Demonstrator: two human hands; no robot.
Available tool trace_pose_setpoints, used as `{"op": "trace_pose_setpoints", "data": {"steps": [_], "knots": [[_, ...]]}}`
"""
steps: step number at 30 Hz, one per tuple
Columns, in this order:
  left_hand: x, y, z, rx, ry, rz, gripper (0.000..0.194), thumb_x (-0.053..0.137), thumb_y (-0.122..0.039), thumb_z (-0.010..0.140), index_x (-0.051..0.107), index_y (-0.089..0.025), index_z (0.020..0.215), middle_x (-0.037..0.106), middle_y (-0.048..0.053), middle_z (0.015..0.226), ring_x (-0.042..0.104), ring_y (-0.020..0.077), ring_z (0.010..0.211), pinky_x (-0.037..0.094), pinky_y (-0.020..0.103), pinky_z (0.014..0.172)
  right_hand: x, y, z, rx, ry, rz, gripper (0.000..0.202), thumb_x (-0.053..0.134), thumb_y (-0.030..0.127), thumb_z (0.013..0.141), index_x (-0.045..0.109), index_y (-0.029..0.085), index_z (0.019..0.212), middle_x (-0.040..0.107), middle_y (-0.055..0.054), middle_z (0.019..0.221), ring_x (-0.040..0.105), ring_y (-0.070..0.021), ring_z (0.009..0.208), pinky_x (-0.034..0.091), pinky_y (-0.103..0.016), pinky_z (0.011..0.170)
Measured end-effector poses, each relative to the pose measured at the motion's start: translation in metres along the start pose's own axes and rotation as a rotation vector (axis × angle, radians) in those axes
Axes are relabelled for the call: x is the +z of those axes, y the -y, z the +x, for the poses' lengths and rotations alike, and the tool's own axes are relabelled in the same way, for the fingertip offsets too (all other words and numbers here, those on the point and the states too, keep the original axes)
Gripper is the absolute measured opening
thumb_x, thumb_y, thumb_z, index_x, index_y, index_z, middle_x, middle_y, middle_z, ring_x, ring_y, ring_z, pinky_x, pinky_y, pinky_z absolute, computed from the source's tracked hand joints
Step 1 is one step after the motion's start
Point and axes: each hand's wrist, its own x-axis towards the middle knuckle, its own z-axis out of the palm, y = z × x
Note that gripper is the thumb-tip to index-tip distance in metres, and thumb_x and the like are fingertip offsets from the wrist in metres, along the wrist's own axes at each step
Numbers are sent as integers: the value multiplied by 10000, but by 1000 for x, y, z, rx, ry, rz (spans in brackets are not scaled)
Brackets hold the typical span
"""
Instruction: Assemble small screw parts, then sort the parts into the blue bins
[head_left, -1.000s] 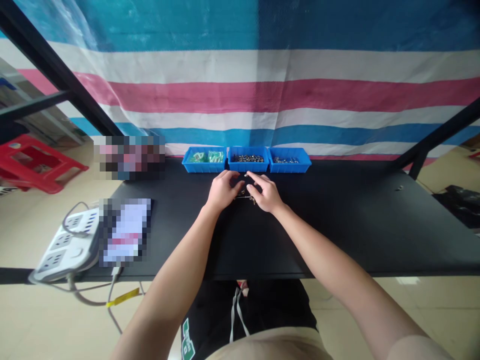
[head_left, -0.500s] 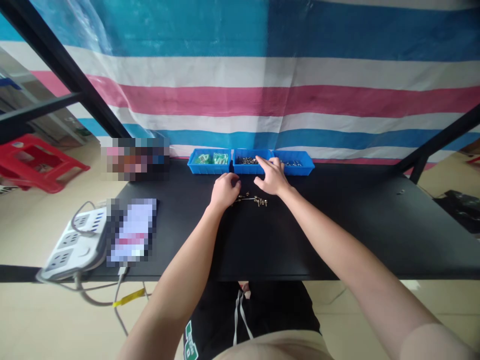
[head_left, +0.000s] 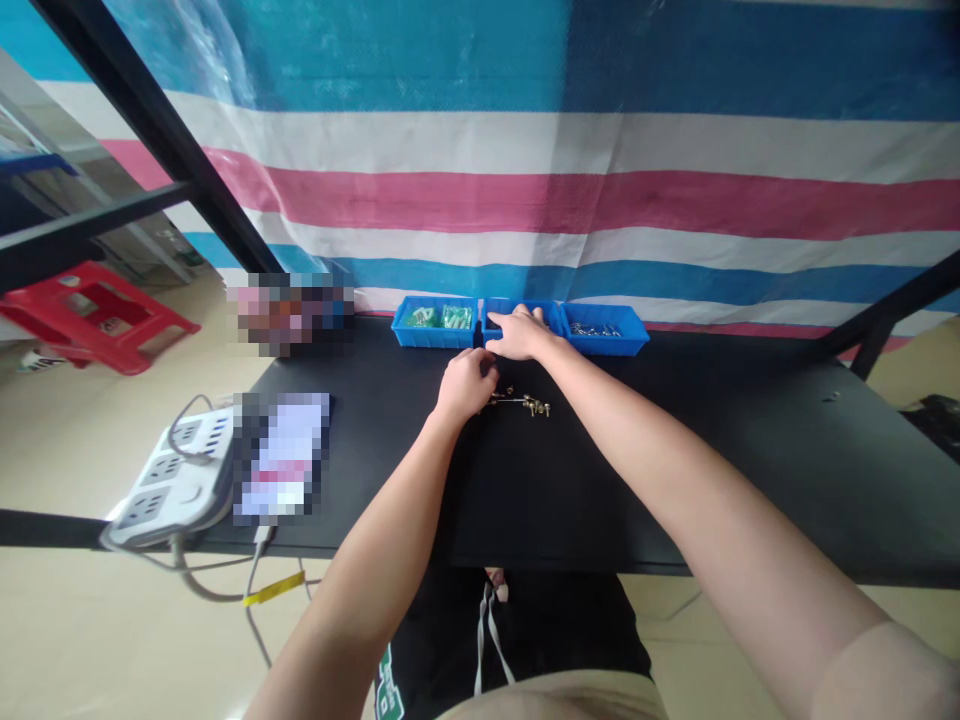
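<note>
The right hand [head_left: 519, 332] lay over the middle blue bin [head_left: 501, 305], its fingers bent down across that bin; whether they gripped anything inside could not be told. The left hand [head_left: 466, 382] was on the near side of the middle bin, toward its left end, with fingers curled; whether they closed on a piece was hidden. The small brass-coloured metal fittings [head_left: 538, 406] and a thin metal rod [head_left: 514, 401] lay on the black tabletop [head_left: 585, 490], in front of the middle bin; the rod's left end ran up to the left hand, contact unclear. Just left of the middle bin stood another blue bin [head_left: 435, 340] with green-and-white packets [head_left: 456, 317]; just right of it, a third blue bin [head_left: 609, 345] held small silvery metal parts [head_left: 596, 329]; behind it hung a striped sheet [head_left: 420, 200].
</note>
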Motion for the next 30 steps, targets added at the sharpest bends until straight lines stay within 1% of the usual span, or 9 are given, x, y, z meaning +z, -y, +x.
{"op": "trace_pose_setpoints", "data": {"steps": [4, 7, 9, 12, 15, 18, 21, 24, 30], "knots": [[-1, -1, 0, -4, 8, -4, 209, 571, -163, 783, 702, -161, 945, 700, 72, 950, 643, 203, 847, 511, 316, 821, 2, -5, -17, -62, -156, 39, 682, 571, 359, 797, 446, 130, 1428, 641, -171, 1192, 444, -373, 1247, 340, -530, 988], [-2, -2, 0, -9, 10, 3, 213, 564, -154, 782, 703, -160, 943, 698, 73, 930, 642, 205, 844, 511, 314, 816, 10, -9, -42, -128, -338, 80, 548, 538, 261, 819, 524, 122, 1349, 641, -153, 1208, 478, -329, 1191, 364, -500, 982], [-3, -3, 0, -13, 10, 7, 230, 549, -129, 775, 702, -160, 944, 695, 71, 916, 641, 200, 838, 511, 307, 813, 17, -9, -61, -180, -392, 118, 422, 513, 236, 839, 609, 124, 1234, 663, -132, 1125, 525, -282, 1101, 398, -434, 978], [-3, -4, 0, -16, 14, 14, 273, 520, -84, 752, 700, -161, 944, 695, 69, 918, 643, 198, 850, 510, 299, 817, 26, -7, -88, -193, -344, 126, 368, 509, 314, 880, 648, 125, 1163, 648, -123, 1047, 557, -252, 1018, 449, -369, 938], [-3, -3, -1, -26, 20, 22, 298, 502, -67, 740, 698, -158, 945, 698, 72, 933, 646, 201, 862, 511, 299, 815, 32, -2, -105, -182, -221, 72, 508, 556, 478, 867, 601, 151, 1253, 607, -123, 1088, 554, -270, 1033, 473, -388, 906], [-3, -2, -2, -37, 25, 29, 290, 501, -81, 747, 697, -162, 946, 698, 72, 948, 647, 203, 870, 513, 302, 816, 36, 2, -112, -203, -127, 20, 614, 571, 554, 849, 546, 160, 1320, 575, -134, 1127, 553, -284, 1036, 480, -415, 891], [-4, -4, -2, -39, 33, 33, 283, 502, -89, 753, 694, -167, 946, 694, 69, 945, 646, 198, 857, 515, 302, 812, 40, 4, -112, -244, -132, 10, 493, 544, 500, 892, 593, 173, 1258, 579, -126, 1094, 563, -263, 1006, 482, -402, 884], [-4, -10, -3, -34, 55, 36, 282, 501, -89, 750, 693, -173, 939, 688, 64, 935, 645, 194, 836, 520, 303, 802, 46, 3, -109, -292, -175, 47, 315, 501, 394, 943, 674, 187, 1105, 605, -102, 994, 577, -231, 936, 489, -375, 856], [-3, -21, -6, 1, 142, 48, 260, 494, -110, 779, 695, -186, 926, 678, 63, 937, 647, 197, 845, 529, 304, 793, 59, -3, -100, -365, -275, 102, 216, 498, 253, 948, 700, 177, 942, 648, -87, 942, 591, -208, 885, 509, -340, 810]]}}
